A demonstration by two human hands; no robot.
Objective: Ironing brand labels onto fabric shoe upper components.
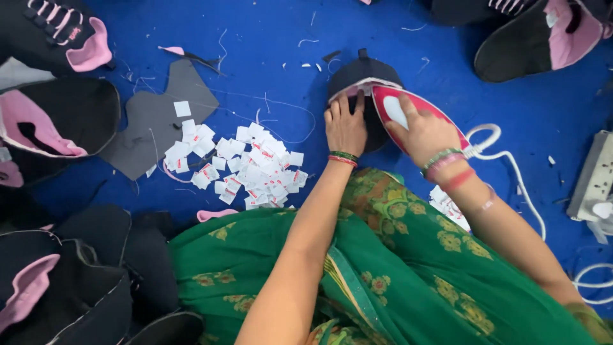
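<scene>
Blue surface [268, 38] carries everything, loose white threads scattered on it. Black and pink shoe uppers: about six in view, four stacked at left [57, 121], two at top right [543, 35]. One flat grey cut piece [159, 121] left of centre. One dark upper piece [357, 76] with pink lining edge, top centre. One red and white iron [399, 105] sits on its right side, white coiled cord [504, 153] trailing right. Left hand [345, 124] flat, fingers spread, pressing the dark upper piece. Right hand [424, 131] wrapped around the iron handle. White socket strip [594, 179] at right edge. Small white square labels [249, 166] with red marks, one loose pile, too many to count, just left of the left hand
</scene>
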